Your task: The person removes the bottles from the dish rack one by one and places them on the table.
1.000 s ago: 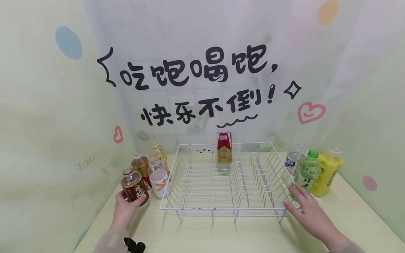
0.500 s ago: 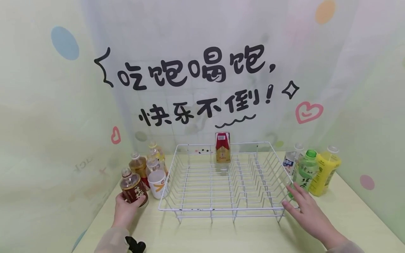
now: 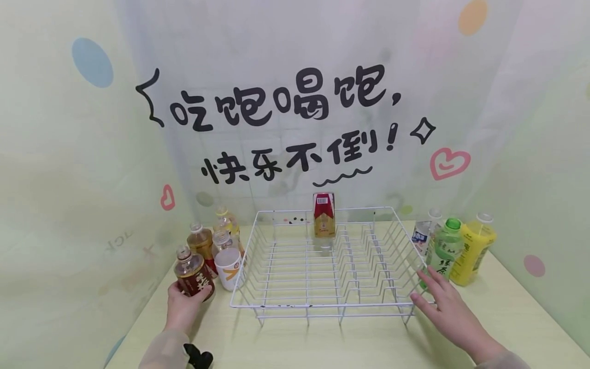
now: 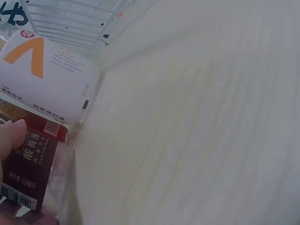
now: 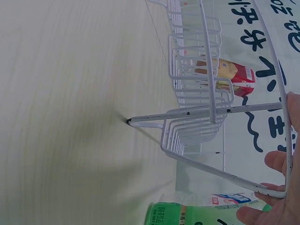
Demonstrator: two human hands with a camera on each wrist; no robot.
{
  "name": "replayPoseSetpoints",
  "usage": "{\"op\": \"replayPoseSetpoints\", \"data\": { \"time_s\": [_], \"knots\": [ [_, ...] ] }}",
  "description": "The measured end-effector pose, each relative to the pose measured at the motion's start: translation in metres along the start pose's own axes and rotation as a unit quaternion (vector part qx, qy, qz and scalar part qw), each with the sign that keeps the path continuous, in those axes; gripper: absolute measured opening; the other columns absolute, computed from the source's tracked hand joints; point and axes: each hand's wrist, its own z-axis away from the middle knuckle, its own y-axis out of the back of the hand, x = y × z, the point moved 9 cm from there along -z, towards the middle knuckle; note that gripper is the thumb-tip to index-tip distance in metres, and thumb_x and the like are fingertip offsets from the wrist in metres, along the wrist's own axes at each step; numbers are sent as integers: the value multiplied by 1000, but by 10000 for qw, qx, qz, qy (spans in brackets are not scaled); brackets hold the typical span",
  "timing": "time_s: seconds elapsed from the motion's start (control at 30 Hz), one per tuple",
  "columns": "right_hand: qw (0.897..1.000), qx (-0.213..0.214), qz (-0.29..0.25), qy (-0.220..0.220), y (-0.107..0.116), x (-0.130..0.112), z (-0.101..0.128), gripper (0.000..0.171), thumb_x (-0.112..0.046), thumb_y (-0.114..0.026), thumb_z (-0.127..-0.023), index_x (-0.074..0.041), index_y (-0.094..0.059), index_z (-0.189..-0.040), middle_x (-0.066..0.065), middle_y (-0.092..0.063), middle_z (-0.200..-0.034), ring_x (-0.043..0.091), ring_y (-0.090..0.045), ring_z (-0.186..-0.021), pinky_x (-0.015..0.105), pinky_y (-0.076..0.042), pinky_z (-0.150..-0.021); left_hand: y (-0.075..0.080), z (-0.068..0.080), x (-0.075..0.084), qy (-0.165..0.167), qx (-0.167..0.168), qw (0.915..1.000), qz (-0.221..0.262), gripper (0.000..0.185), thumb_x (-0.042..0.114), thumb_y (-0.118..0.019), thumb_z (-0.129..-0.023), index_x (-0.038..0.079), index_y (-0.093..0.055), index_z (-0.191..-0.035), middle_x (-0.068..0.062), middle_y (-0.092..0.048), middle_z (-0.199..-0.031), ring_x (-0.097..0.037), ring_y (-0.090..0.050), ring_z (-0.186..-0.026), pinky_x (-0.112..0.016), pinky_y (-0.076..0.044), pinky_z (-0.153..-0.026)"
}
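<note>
My left hand [image 3: 183,310] grips a dark brown plum-juice bottle [image 3: 195,279] standing upright at the left of the table. In the left wrist view, the thumb [image 4: 11,136] lies across its label. My right hand [image 3: 454,312] rests at the front right corner of a white wire dish rack [image 3: 322,306]. Its fingers are spread and fairly straight, touching the rim. Beside the held bottle is a white cup-shaped container with an orange mark [image 3: 229,269]. A red and gold drink carton [image 3: 324,218] stands upright at the back of the rack.
Behind the left hand's bottle stand an amber bottle [image 3: 201,243] and yellow-labelled and clear-topped bottles. Right of the rack are a clear bottle [image 3: 421,236], a green tea bottle [image 3: 447,248] and a yellow bottle [image 3: 477,251]. A black object [image 3: 199,356] lies by the left sleeve.
The head view has shifted slightly, moving the scene a little to the left. Both hands keep the same hold and place.
</note>
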Motion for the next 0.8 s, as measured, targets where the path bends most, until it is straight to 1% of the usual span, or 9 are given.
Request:
{"op": "replayPoseSetpoints", "data": {
  "time_s": [0.17,0.37,0.5,0.63,0.7,0.8],
  "knots": [
    [10000,-4,-26,5,0,0,0,66,-43,-51,-98,-2,-35,-147,29,-18,-152,56,-24,-131,76,-28,-91,-1,-1,-3,41,0,10000,-29,108,33,-76,-81,-7,-1,-148,-38,-18,-147,-51,-23,-135,-60,-22,-110],
    [10000,-35,-32,-20,-1,0,0,66,-44,-51,-98,-2,-35,-147,29,-18,-152,56,-24,-130,76,-28,-91,-1,-1,-4,-50,-37,10000,-65,111,30,-78,-80,-6,1,-149,-37,-15,-149,-51,-21,-136,-60,-21,-110],
    [10000,-43,-38,-31,-1,0,0,66,-45,-50,-98,-2,-35,-146,29,-18,-152,57,-24,-130,76,-27,-91,-1,2,-1,-57,-65,10000,-5,111,22,-79,-79,-3,4,-150,-36,-11,-150,-52,-19,-136,-60,-20,-110],
    [10000,-20,-47,-25,-1,0,-1,67,-45,-50,-98,-1,-35,-146,29,-18,-152,57,-23,-131,77,-27,-92,-2,6,2,-52,-129,9998,133,111,10,-77,-78,-1,7,-151,-35,-7,-151,-52,-18,-137,-60,-19,-111],
    [10000,-14,-55,-24,0,0,-1,67,-44,-50,-98,-1,-35,-146,29,-18,-152,56,-23,-131,77,-26,-92,-2,8,3,-51,-147,9997,172,111,6,-75,-78,-1,9,-151,-35,-4,-152,-52,-16,-137,-60,-18,-111],
    [10000,-40,-66,-51,0,0,-1,67,-45,-50,-98,-1,-35,-146,29,-18,-152,56,-23,-131,77,-26,-92,0,11,3,22,-224,9994,264,107,2,-68,-80,0,12,-150,-33,2,-153,-52,-11,-138,-61,-16,-111]
  ]
}}
